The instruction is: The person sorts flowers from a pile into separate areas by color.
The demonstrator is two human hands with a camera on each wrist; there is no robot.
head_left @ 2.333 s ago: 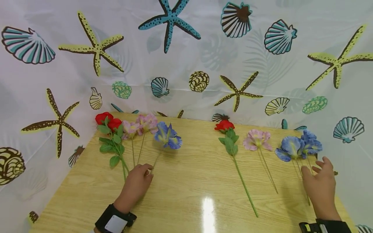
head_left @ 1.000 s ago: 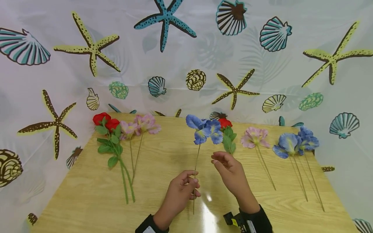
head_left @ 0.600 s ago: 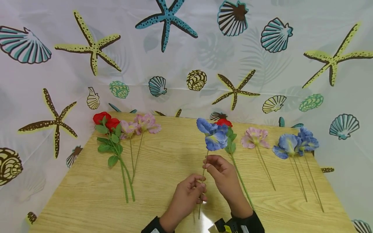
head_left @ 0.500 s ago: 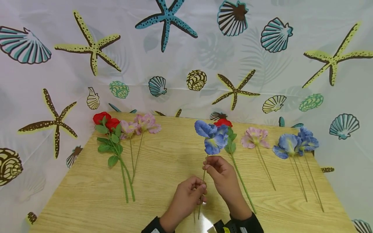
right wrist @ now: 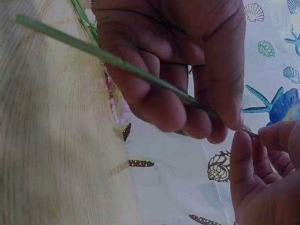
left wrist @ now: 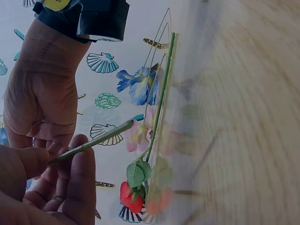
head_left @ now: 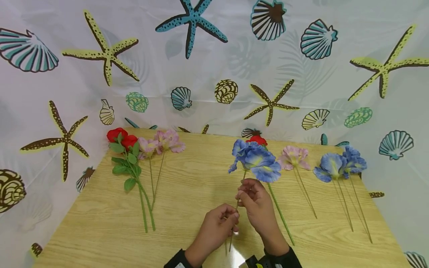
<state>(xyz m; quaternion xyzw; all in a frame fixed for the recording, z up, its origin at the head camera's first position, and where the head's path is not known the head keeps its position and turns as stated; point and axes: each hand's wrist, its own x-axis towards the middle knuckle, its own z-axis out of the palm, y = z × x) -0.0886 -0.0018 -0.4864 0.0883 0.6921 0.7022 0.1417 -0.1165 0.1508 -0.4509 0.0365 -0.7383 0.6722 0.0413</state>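
A blue artificial iris (head_left: 256, 160) is held over the middle of the table, bloom tilted up and away. My left hand (head_left: 216, 227) pinches the lower part of its thin green stem (left wrist: 101, 139) between thumb and fingers. Higher up, just below the bloom, my right hand (head_left: 258, 204) pinches the same stem. In the right wrist view the stem's cut end sticks out past my left hand (right wrist: 183, 70). Behind the iris lies a red rose (head_left: 257, 140), its leaves mostly hidden by the blue petals.
On the left lie red roses (head_left: 129, 142) with leafy stems and pink flowers (head_left: 169, 141). To the right are a pink flower (head_left: 295, 158) and blue irises (head_left: 331, 166). A cloth printed with shells and starfish (head_left: 201, 74) hangs behind the wooden table (head_left: 100, 216).
My left hand has carried the blue iris from the left group to the middle. My right hand has come over from the right and taken its stem; the bloom has turned.
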